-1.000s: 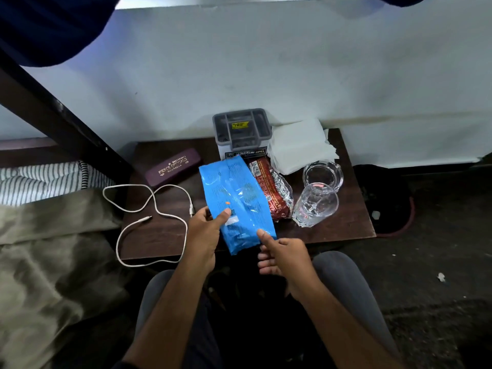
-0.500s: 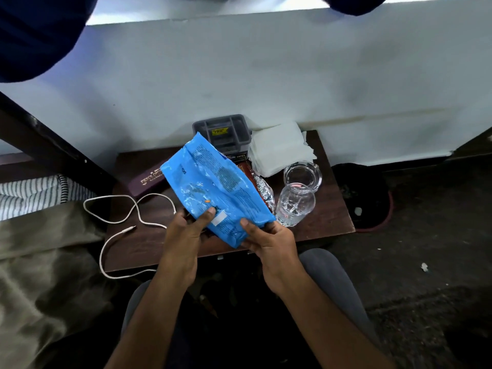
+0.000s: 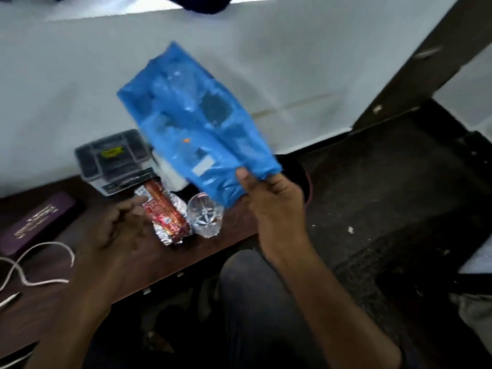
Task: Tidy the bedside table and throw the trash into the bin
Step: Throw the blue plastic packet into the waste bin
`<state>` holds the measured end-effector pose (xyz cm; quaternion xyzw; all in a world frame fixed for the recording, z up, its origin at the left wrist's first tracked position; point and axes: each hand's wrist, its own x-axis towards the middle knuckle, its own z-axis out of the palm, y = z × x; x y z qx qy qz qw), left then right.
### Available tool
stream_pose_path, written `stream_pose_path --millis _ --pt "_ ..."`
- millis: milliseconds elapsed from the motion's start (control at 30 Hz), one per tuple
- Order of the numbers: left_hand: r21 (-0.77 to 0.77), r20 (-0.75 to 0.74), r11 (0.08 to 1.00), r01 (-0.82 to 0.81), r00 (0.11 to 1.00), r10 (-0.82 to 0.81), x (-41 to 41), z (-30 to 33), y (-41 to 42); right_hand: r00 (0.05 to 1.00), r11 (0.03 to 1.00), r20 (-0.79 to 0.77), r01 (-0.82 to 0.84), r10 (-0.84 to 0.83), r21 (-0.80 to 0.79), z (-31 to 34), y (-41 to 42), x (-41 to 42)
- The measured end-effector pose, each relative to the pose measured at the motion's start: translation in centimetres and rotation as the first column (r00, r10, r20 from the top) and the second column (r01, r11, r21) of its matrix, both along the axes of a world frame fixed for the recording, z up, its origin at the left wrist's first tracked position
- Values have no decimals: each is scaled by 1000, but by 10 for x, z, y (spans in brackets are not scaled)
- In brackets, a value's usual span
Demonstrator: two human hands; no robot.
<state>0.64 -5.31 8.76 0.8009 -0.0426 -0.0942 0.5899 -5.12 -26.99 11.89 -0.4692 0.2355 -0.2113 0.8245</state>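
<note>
My right hand [image 3: 277, 206] pinches the lower corner of a blue plastic wrapper [image 3: 197, 134], thumb on its front and fingers curled behind. The wrapper stands up and leans away from me, lifted clear above the bedside table [image 3: 127, 265], its top edge against the pale wall behind. My left hand [image 3: 117, 230] holds nothing; it hovers over the table with the fingers loosely spread, blurred.

On the table, just beyond my left fingertips, lies a red snack packet [image 3: 166, 214] with crinkled silver foil ends. Touching or nearly touching its right side is a clear glass [image 3: 205, 215]. Behind the packet, at the back of the table against the wall, sits a grey box [image 3: 111, 158] with a yellow label. Something white [image 3: 170, 174] shows beside the box, mostly hidden by the wrapper. Toward the table's left end lies a dark purple case [image 3: 37, 222] with gold lettering, and in front of it a white cable [image 3: 40, 262] loops across the wood. A dark round bin [image 3: 298, 169] peeks out past the table's right end, behind my right hand, on the dark floor.
</note>
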Motion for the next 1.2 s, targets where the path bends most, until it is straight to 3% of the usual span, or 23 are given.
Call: stream_pose_path --millis 100,200,333,400,500,667,900,1200 --pt "181 116 978 101 986 -123 12 2 -14 987 983 23 162 -160 -87 -4 -66 -18" --pt "292 152 944 156 967 -206 31 -9 -24 948 929 -90 274 -304 -248 -36 -131 -35" --pt "376 124 915 147 970 -207 44 -34 -2 844 814 -289 257 -451 -521 -100 -176 -34" --pt "395 102 910 124 979 -178 50 -51 1 782 793 -400 189 -478 -579 -136 -196 -23" --pt "419 61 899 126 984 -167 60 -70 8 708 808 -543 66 -451 -586 -176 -208 1" --pt "470 121 871 143 967 -224 77 -64 -23 661 761 -574 -7 -483 -649 -208 -206 32" --pt "456 298 833 314 828 -475 52 -4 -148 598 751 -656 -132 -461 -647 -239 -203 37" --pt "509 62 607 610 677 -733 5 -37 -243 587 736 -724 -296 -362 -608 -259 -211 47"
